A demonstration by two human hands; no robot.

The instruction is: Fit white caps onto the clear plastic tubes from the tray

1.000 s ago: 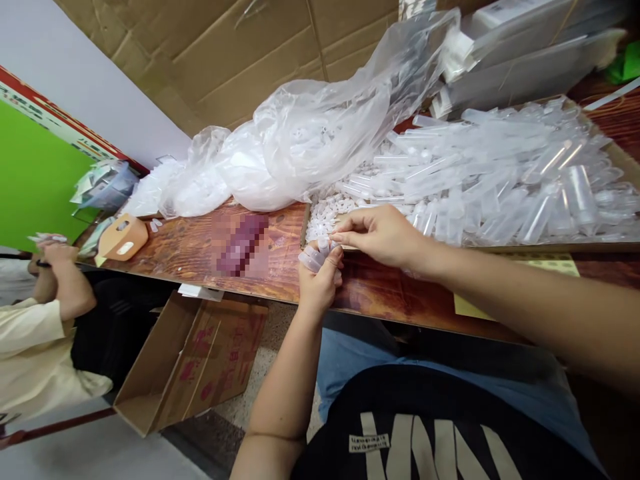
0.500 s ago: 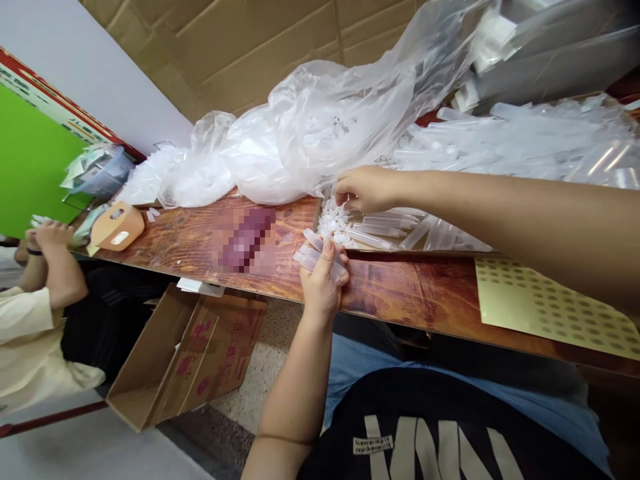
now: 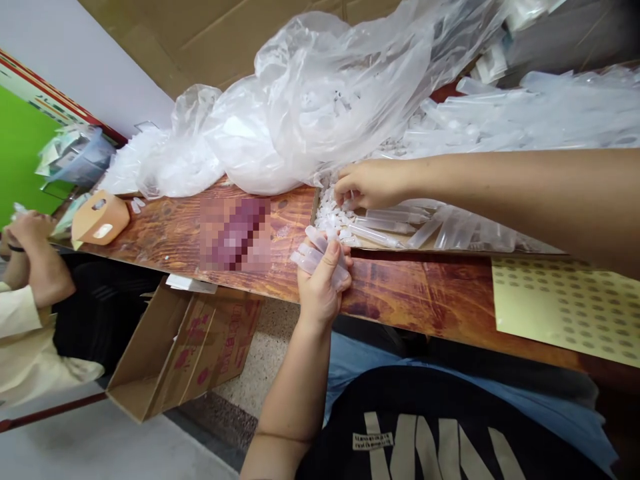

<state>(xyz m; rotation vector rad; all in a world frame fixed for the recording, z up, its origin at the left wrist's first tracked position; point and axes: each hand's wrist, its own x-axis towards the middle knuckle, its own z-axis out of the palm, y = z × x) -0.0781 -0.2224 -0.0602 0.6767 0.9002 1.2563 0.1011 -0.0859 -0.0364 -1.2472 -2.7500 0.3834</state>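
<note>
My left hand (image 3: 320,287) is closed around several frosted plastic tubes (image 3: 313,255), their ends fanned out to the left above the table edge. Over a shallow cardboard tray (image 3: 380,254), my right hand (image 3: 367,185) reaches down into a heap of small white plastic pieces (image 3: 333,213). Its fingers are curled with the tips among the pieces, and what they grip is hidden. Beside the heap, more clear tubes (image 3: 383,235) lie in the tray, below my right wrist.
Large clear plastic bags (image 3: 295,127) line the back of the wooden table (image 3: 400,287). A yellow sticker sheet (image 3: 530,307) lies at the right. At the left are an orange container (image 3: 100,217) and a blue basket (image 3: 83,160). A carton (image 3: 200,347) stands below, near another person (image 3: 35,280).
The view has shifted slightly, moving the bags and sticker sheet in the picture. Both hands keep nearly the same places, the left still holding the tubes, the right still at the small pieces.
</note>
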